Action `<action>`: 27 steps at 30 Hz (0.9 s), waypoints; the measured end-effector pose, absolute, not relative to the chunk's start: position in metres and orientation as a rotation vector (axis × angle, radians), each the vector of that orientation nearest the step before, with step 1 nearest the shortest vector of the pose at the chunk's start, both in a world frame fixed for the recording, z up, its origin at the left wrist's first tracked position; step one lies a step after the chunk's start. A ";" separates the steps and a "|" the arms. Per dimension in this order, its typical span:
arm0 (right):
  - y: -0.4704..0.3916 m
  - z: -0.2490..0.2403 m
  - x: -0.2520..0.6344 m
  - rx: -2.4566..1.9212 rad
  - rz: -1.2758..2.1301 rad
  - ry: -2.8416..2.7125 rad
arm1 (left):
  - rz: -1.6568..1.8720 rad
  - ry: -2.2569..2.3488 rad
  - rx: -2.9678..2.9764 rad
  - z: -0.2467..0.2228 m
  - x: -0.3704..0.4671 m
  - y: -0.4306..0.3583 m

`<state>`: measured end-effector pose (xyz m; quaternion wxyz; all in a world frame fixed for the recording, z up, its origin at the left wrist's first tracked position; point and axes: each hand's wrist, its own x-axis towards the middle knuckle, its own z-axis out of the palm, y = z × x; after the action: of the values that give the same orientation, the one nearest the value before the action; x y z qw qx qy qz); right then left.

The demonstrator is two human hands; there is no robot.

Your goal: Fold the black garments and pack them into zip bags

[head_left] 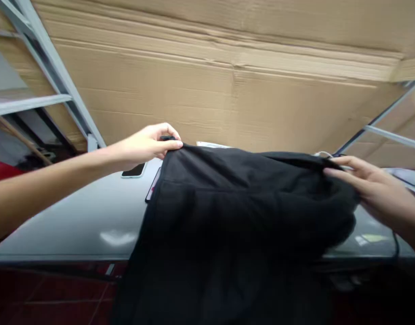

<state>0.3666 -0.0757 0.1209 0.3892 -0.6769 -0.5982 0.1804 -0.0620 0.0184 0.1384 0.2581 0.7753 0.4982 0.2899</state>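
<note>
Left hand (149,143): fingers pinched shut on the far left corner of the black garment (234,216).
Phone (134,170): on the grey table (75,221), just beside that hand.
Garment: draped over the table's near edge.
Right hand (373,189): fingers clasping the garment's right edge.
Cardboard (227,90): behind.

A smartphone (134,170) lies face up on the grey counter (78,216), just below the left hand, with a second dark device (152,186) beside it. Creased cardboard sheets (227,81) stand behind both hands. Grey metal shelving (51,72) rises beyond the left hand, red floor tiles (48,298) underneath.
</note>
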 end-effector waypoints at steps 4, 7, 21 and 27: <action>-0.051 0.062 0.358 -1.801 0.462 -1.621 | 0.675 1.438 2.250 0.069 -0.061 0.047; -0.055 0.033 0.359 -1.824 0.406 -1.661 | 0.597 1.379 2.387 0.041 -0.060 0.037; 0.001 0.004 0.353 -1.881 0.504 -1.864 | 0.275 1.470 2.629 0.011 -0.049 0.063; 0.016 -0.005 0.339 -1.866 0.692 -1.861 | 0.246 1.550 2.440 0.000 -0.054 0.079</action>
<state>0.3394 0.0162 -0.0048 0.2071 -0.6699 -0.6683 0.2484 -0.0544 0.0792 0.0005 0.1202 0.8350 0.5303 0.0841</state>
